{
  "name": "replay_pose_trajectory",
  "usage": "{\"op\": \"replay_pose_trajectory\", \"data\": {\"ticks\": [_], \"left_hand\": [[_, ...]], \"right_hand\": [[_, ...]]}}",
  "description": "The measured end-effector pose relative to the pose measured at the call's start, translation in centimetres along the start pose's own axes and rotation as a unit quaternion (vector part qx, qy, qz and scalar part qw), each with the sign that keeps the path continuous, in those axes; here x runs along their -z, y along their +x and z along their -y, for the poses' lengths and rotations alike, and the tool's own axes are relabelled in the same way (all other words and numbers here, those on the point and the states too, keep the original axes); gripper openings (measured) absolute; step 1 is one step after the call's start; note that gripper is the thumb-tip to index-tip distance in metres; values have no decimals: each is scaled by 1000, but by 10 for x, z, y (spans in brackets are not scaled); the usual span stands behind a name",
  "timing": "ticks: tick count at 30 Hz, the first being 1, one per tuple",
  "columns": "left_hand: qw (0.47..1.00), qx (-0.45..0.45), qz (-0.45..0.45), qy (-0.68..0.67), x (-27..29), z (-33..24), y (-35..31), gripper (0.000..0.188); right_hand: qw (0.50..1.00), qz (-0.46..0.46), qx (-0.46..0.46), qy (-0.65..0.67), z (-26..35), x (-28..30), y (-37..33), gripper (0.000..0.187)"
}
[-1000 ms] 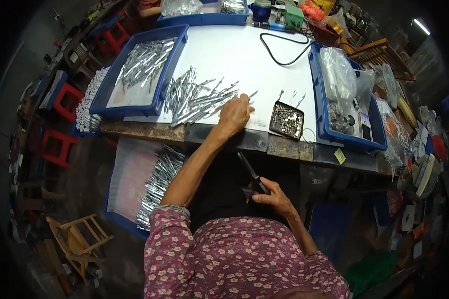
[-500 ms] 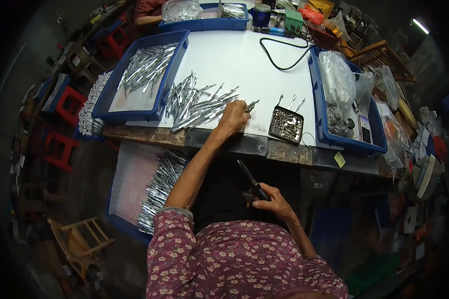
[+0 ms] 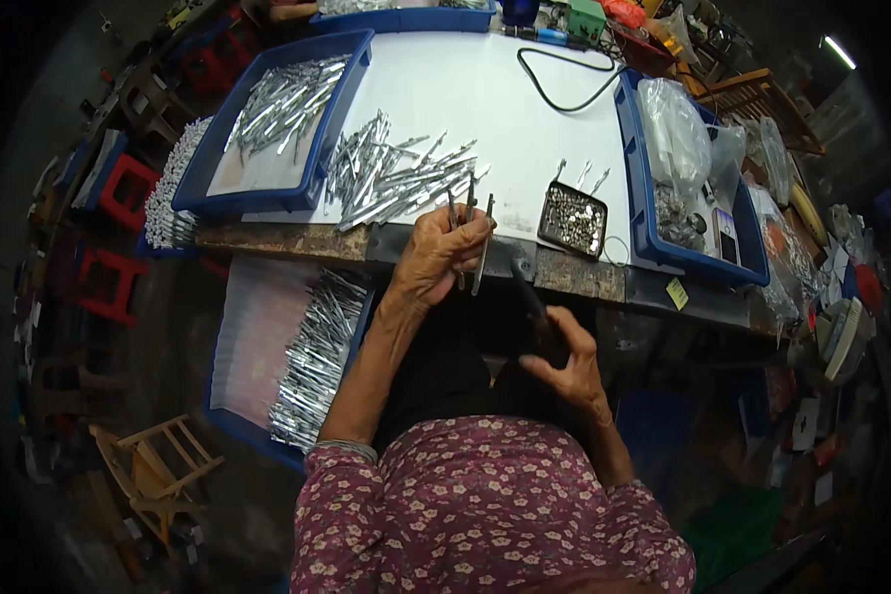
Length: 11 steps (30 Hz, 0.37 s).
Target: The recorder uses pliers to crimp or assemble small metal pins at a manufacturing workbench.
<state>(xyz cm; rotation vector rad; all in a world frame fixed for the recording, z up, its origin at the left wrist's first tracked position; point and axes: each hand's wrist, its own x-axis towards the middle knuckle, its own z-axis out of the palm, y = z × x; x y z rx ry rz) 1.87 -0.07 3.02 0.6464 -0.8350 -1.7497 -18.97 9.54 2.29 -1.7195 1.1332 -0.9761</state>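
Observation:
My left hand [image 3: 444,255] is raised at the table's front edge, its fingers closed around a few slim silvery metal strips [image 3: 483,247] that point up and down. Behind it spreads a loose pile of similar strips [image 3: 391,178] on the white tabletop. Lower and to the right, my right hand [image 3: 572,368] grips a long, dark, narrow-tipped hand tool [image 3: 533,302]; it is blurred, so its exact kind is unclear. The tool's tip points up toward the table edge, apart from the strips. A small dark tray [image 3: 561,243] of tiny round metal pieces sits right of my left hand.
A blue tray [image 3: 325,148] of strips stands at the left, and another blue tray [image 3: 645,233] with plastic bags at the right. Below the table is a bin [image 3: 238,366] of strips. A black cable loop [image 3: 540,97] and three strips [image 3: 584,173] lie near the small tray.
My left hand has lifted off the pile and drawn back toward me with strips in its fingers. My right hand has moved up slightly with the tool. The view has tilted down a little.

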Motion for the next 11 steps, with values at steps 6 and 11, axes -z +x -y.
{"op": "replay_pose_trajectory", "data": {"ticks": [6, 11], "left_hand": [[989, 33, 20, -146, -3, 8, -22, 12], [983, 33, 19, -180, -5, 14, -31, 13]], "right_hand": [[978, -105, 105, -144, -1, -6, 12, 46], [941, -132, 160, -266, -4, -11, 13, 51]]}}
